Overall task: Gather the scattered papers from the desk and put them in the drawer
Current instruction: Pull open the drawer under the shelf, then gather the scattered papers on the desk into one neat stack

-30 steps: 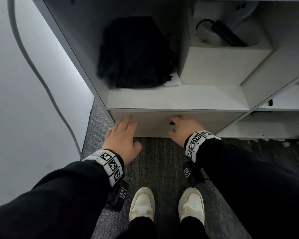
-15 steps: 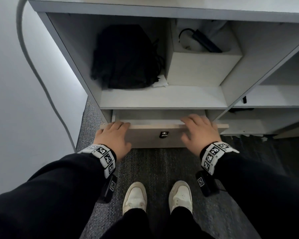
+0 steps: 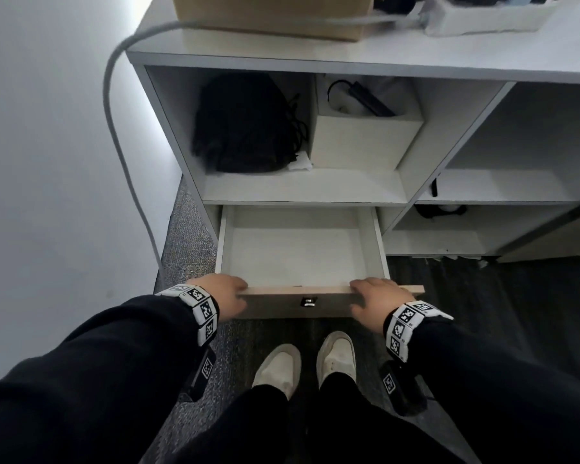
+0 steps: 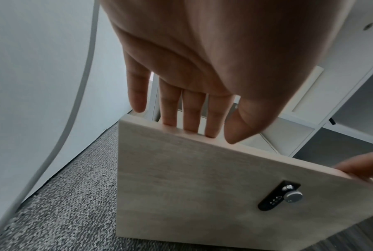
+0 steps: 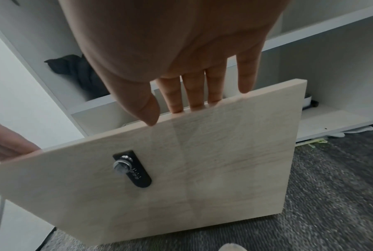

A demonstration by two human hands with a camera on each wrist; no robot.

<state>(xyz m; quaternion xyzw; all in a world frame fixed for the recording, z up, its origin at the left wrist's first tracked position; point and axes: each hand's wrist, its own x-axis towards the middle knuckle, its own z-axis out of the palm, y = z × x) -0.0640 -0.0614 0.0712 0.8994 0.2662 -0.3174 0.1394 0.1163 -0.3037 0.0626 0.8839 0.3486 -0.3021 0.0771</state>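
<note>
drawer (image 3: 332, 291) front top edge | left hand (image 3: 223, 296) fingers (image 4: 170, 108) hooked | right hand (image 3: 374, 301) same

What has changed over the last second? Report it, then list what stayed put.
The drawer went from closed to pulled out toward the person. The left hand and right hand moved from its front panel to hooking its top edge. The black bag and white box stayed.
</note>
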